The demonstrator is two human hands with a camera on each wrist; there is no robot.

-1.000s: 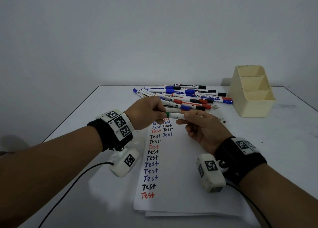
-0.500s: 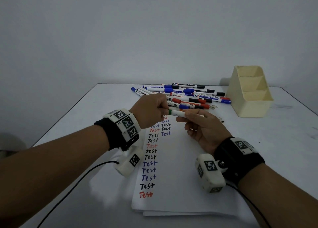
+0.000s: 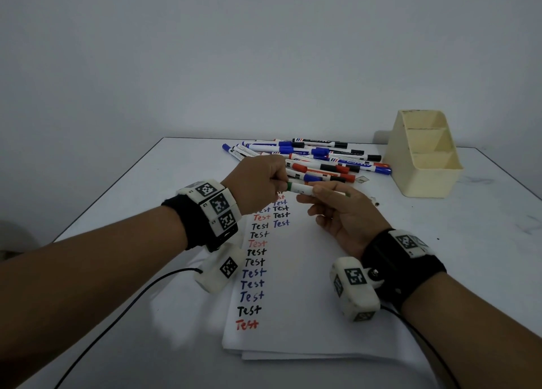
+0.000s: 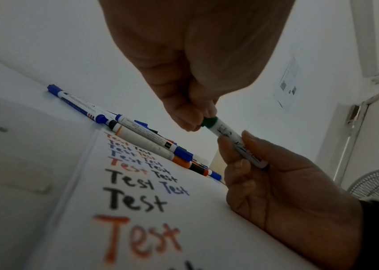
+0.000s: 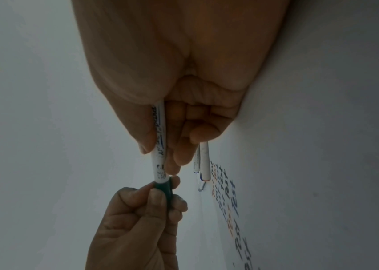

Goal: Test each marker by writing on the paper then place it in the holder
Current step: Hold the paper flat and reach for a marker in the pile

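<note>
A white marker (image 3: 303,188) with a green cap (image 4: 209,122) is held level above the top of the paper (image 3: 305,300). My right hand (image 3: 337,209) pinches its barrel (image 5: 159,146) between thumb and fingers. My left hand (image 3: 258,183) grips the green cap (image 5: 166,189), which still sits on the barrel's end. The paper carries two columns of "Test" in black, blue and red. A pile of capped markers (image 3: 316,161) lies beyond the hands. The cream holder (image 3: 425,156), with three stepped compartments, stands at the back right.
The white table (image 3: 484,242) runs under everything; its left edge slants near my left forearm. Black cables trail from both wrist cameras toward me. A few small scraps (image 3: 362,179) lie between the marker pile and the holder.
Both hands with the green-capped marker have shifted slightly away from me toward the marker pile. The cap stays on the barrel and both grips are unchanged.
</note>
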